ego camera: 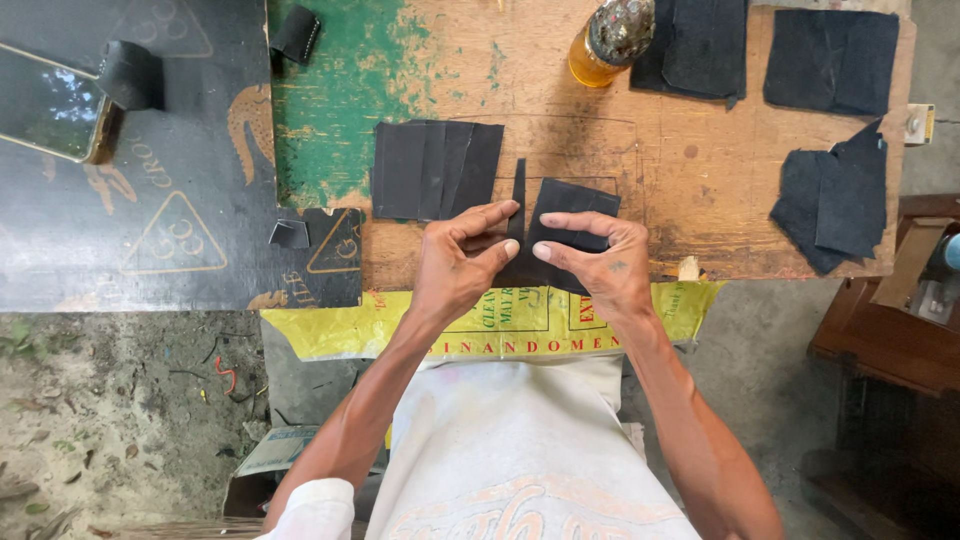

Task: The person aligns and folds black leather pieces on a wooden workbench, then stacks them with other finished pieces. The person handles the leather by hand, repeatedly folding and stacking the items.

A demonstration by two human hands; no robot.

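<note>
A: What carries everything?

B: A worn wooden surface (pixel 680 180), green paint at its left end, with a dark printed sheet (pixel 150 220) beside it.

A: And on it?

B: Black cut pieces: a fanned stack (pixel 435 168) near the middle, more at the far edge (pixel 830 60) and right edge (pixel 835 200). An amber bottle (pixel 605 45) stands at the far edge. A phone (pixel 50 105) lies at the sheet's far left corner.

A: The hands?

B: Both meet at the near edge. The left hand (pixel 462 258) and right hand (pixel 598 258) each pinch a folded black piece (pixel 565 205) between thumb and fingers, one narrow flap standing upright between them.
</note>
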